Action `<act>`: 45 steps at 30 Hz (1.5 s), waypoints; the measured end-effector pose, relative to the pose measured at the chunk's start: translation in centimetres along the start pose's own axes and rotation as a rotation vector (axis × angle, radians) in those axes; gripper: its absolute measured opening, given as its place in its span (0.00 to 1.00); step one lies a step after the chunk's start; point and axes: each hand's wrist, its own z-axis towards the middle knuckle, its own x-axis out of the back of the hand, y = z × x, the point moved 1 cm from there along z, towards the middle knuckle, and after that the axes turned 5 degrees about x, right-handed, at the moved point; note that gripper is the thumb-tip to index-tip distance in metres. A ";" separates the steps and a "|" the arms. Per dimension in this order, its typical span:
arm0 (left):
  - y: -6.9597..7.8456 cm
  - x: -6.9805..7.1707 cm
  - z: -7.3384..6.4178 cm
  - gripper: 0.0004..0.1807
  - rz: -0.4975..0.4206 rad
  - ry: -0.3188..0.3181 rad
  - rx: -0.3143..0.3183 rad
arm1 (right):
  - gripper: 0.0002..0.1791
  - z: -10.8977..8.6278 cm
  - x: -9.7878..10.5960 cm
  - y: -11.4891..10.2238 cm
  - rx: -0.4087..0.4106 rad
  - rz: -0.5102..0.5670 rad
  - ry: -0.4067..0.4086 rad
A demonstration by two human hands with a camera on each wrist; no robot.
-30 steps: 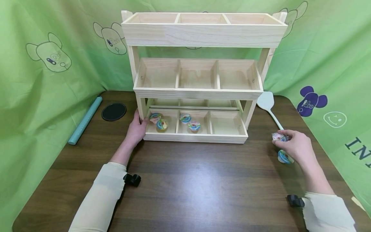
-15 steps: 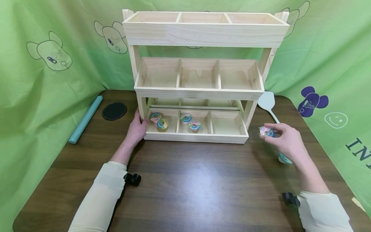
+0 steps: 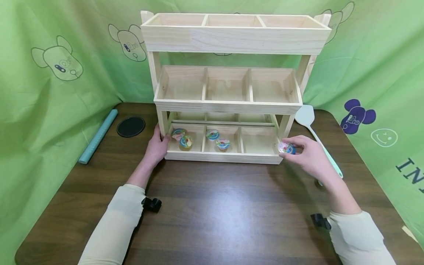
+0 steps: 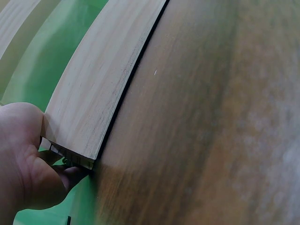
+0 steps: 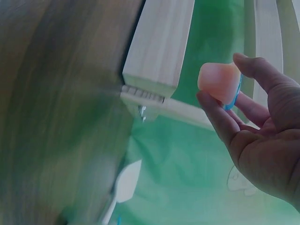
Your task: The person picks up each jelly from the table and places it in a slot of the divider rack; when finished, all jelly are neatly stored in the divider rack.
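Observation:
My right hand pinches a small jelly cup between thumb and fingers, at the right end of the wooden shelf's bottom tray. In the right wrist view the jelly cup is pinkish with a blue rim, held tilted on its side near the tray corner. My left hand grips the left end of that tray; the left wrist view shows the hand round its corner. Two jelly cups lie in the left compartment and two more jelly cups in the middle one.
The shelf's middle tray and top tray rise above the bottom one. A pale spatula lies right, partly behind my right hand. Left are a black disc and a light-blue rod. Green cloth hangs around the table.
My right hand has carried the jelly cup leftward from the table's right side to the tray's right end. Its forearm now mostly covers another cup on the table. My left hand stays in place.

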 end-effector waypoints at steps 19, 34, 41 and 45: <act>0.2 -0.1 0.0 0.38 0.011 0.000 0.004 | 0.23 2.9 -2.4 -0.1 -0.052 -0.012 -0.085; 0.1 0.0 -0.1 0.38 0.026 0.011 0.003 | 0.22 5.7 -4.9 -0.2 -0.089 0.001 -0.173; 0.2 0.0 -0.1 0.37 0.018 0.009 0.006 | 0.24 6.8 -6.2 0.2 -0.103 -0.031 -0.227; 0.2 0.0 0.0 0.37 0.016 0.007 0.004 | 0.24 7.4 -6.9 0.3 -0.115 -0.039 -0.230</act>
